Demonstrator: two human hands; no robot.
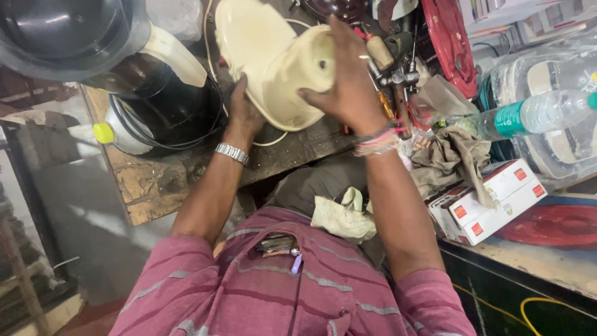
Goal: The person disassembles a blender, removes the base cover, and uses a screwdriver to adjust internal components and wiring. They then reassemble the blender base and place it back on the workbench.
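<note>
A cream plastic appliance housing (283, 68), rounded and hollow, is held tilted over the worn wooden tabletop (161, 180) at the far middle of the scene. It is gripped from the right by the right hand (348, 81), fingers spread over its domed end, and steadied from the near left by the left hand (244, 112), pressed closed against its lower rim. A metal watch band (232, 153) is worn on the left wrist and coloured threads (376, 142) on the right. A black appliance with a coiled cord (155, 106) is seen to the left, screwdrivers and pliers (392, 74) just right of the housing, a clear plastic bottle (541, 112) far right, and white-and-red cardboard boxes (491, 202) near right
</note>
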